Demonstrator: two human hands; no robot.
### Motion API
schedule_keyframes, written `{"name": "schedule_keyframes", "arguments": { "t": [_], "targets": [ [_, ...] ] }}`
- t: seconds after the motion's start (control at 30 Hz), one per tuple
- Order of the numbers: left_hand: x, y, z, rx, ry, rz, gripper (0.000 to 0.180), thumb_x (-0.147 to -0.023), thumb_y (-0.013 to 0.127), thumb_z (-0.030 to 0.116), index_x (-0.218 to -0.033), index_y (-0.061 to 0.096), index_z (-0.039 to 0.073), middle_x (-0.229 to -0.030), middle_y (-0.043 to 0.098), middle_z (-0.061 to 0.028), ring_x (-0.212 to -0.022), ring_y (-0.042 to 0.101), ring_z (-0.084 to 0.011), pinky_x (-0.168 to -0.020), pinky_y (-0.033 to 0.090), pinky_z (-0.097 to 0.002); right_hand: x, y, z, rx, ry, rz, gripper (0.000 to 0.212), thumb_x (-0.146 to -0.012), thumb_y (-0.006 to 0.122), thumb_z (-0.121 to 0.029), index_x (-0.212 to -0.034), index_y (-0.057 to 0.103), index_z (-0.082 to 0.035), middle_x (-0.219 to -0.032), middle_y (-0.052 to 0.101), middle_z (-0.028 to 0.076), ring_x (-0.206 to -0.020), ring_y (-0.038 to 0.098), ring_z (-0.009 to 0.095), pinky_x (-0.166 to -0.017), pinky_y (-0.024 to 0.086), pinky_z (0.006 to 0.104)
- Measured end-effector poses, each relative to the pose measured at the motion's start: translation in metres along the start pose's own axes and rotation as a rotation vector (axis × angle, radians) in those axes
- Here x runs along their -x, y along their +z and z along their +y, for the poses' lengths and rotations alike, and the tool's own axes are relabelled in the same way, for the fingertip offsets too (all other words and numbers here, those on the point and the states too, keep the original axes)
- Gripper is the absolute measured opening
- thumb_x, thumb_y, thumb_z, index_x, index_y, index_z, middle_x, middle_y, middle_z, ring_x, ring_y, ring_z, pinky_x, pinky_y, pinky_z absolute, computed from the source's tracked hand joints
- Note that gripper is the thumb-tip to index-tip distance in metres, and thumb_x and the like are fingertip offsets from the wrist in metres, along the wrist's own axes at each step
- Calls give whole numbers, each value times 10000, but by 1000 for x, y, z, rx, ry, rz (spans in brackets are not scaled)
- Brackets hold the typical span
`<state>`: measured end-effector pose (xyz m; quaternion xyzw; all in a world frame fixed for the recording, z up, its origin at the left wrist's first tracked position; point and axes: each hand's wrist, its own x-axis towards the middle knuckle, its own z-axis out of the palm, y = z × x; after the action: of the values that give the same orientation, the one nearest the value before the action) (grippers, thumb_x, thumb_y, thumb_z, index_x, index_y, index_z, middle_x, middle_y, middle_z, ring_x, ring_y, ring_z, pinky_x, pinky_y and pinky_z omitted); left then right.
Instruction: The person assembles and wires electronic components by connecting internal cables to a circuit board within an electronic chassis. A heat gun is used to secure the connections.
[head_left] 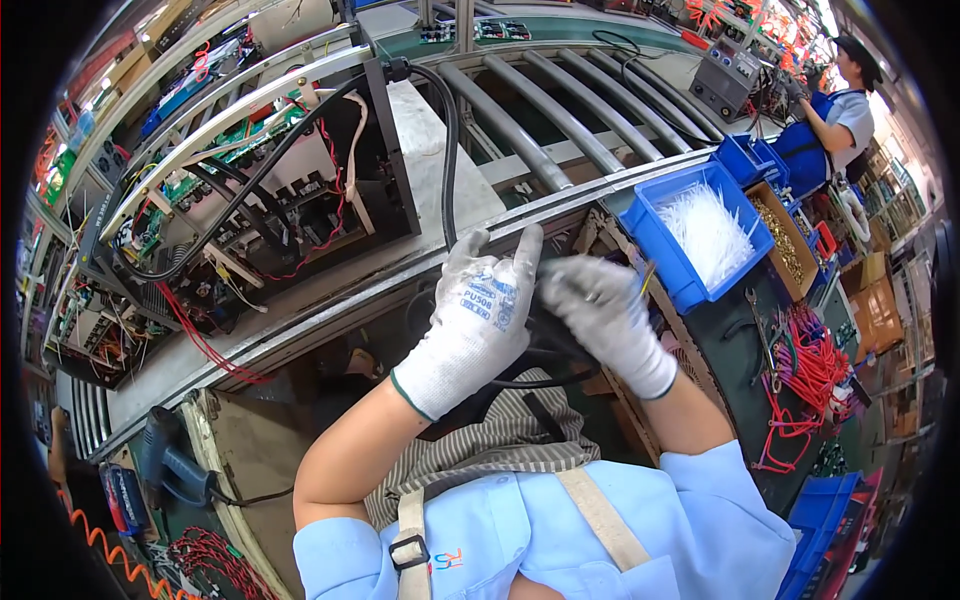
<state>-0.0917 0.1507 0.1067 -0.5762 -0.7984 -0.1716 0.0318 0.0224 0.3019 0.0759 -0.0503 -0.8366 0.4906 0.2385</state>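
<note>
Left hand (485, 305) half-curled at black cable (452, 155), blurred right hand (605, 315) curled inward, grips unclear, beside near edge of conveyor (572, 112)

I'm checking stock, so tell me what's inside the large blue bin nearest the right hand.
The blue bin holds a loose heap of thin white strips, resembling cable ties. The heap covers the bin's floor, so anything underneath cannot be seen.
</note>
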Motion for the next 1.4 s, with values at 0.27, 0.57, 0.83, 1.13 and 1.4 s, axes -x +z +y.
{"name": "schedule_keyframes", "arguments": {
  "t": [0.27, 0.57, 0.83, 1.13, 1.4],
  "targets": [
    [-6, 12, -6, 36, 20, 74, 928, -638, 740, 72, -1481, 356, 16, -859, 692, -154, -946, 663, -351, -1126, 335, -490, 22, 7, -7, 284, -209, -50, 505, -856, 767, -199, -1256, 581, 46, -1163, 664, 186, -1045, 678, 287, -921, 540, 364],
    [44, -2, 5, 371, -21, 423, 332, -836, 775, 183, -1109, 649, 43, -932, 708, -94, -792, 668, -252, -750, 518, -351, 21, -22, -1, -363, 320, 16, 453, -827, 785, -41, -1231, 594, 31, -1070, 676, 69, -926, 598, 86, -823, 519, 251],
    [30, 35, 11, 1237, -226, 223, 254, -893, 736, 30, -1096, 593, -22, -930, 707, -91, -697, 592, -50, -587, 474, -200, 24, -26, -29, -482, 282, -94, 569, -863, 740, -67, -1372, 514, 52, -1255, 629, 118, -1097, 603, 137, -989, 483, 290],
    [19, -3, 2, 1639, -295, -74, 289, -994, 613, 189, -1193, 649, -17, -931, 736, -82, -589, 584, -48, -516, 428, -172, 23, -37, -27, -210, 105, -100, 674, -816, 827, -170, -1389, 532, 24, -1302, 638, 139, -1207, 589, 203, -1069, 448, 351],
    [7, -3, 1, 1305, -346, 7, 224, -905, 690, 222, -829, 700, 11, -667, 650, -41, -516, 540, -61, -463, 389, -197, 24, -26, -15, -399, 137, -153, 669, -884, 738, -81, -1462, 425, 45, -1381, 569, 124, -1237, 525, 151, -1102, 397, 335]
  ]
}}
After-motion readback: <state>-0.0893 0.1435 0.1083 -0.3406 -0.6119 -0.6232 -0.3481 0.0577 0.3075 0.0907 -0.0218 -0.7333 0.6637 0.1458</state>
